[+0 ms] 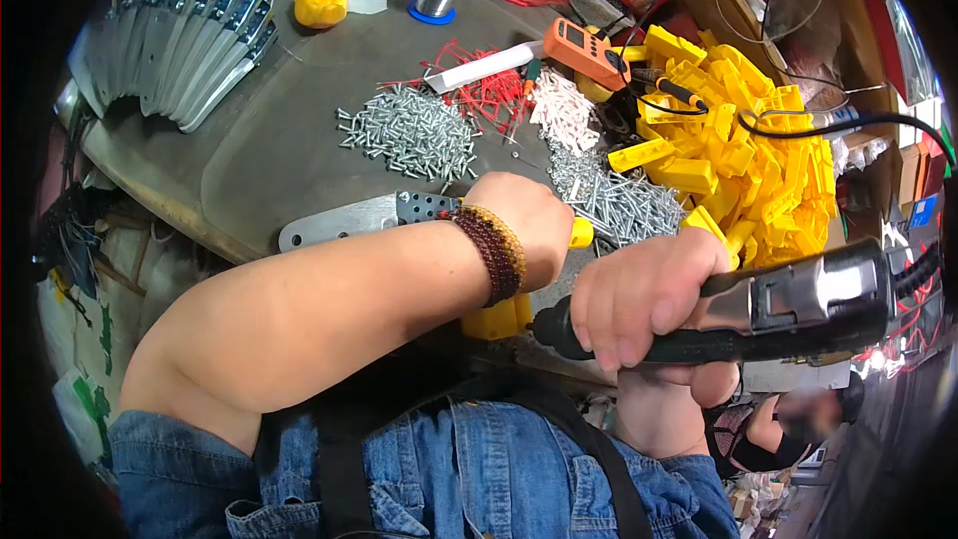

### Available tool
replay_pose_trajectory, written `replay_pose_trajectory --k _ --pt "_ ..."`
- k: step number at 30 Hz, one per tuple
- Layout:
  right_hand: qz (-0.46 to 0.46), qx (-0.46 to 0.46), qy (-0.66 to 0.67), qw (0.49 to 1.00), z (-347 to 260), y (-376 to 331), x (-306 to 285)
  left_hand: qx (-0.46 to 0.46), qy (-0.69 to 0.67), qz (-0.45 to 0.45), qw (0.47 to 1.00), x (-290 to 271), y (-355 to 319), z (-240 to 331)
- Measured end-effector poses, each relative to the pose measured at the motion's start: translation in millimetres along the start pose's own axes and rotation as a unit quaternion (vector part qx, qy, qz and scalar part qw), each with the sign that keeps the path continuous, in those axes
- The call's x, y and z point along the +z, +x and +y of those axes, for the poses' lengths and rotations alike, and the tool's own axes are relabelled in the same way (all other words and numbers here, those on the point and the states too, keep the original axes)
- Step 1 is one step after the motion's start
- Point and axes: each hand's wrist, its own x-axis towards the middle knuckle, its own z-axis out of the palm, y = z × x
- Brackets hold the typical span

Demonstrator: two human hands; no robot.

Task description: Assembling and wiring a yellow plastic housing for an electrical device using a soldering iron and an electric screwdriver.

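My left hand (527,225), with beaded bracelets at the wrist, is closed, knuckles up, and its fingertips are hidden. Yellow plastic (581,233) pokes out past its far side, and another yellow plastic part (497,320) shows just below the wrist. Behind my left forearm lies a silver metal plate (344,222) with a dark perforated end (424,207). In my right hand (647,294) is a black corded electric screwdriver (798,304) with a shiny metal lever. It lies nearly level, nose pointing left toward my left wrist; its tip is not clearly visible.
Loose screws (411,132), more screws (619,202), pale small parts (564,112) and red ties (489,90) cover mid-table. Yellow plastic parts (743,140) heap at right, beside an orange meter (587,52). A solder spool (435,2) and fanned metal strips (180,40) stand farther back. Another person (773,429) sits lower right.
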Motion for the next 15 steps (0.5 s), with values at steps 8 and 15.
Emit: replay_pose_trajectory --k 8,15 --pt "-0.133 -0.026 -0.046 0.99 -7.8 12.7 -6.1 -0.014 -0.002 0.007 1.0 -2.0 -5.4 -0.3" --pt "-0.276 -0.033 0.004 0.961 -11.9 30.1 -8.0 0.008 -0.002 0.029 1.0 2.3 0.6 4.9"
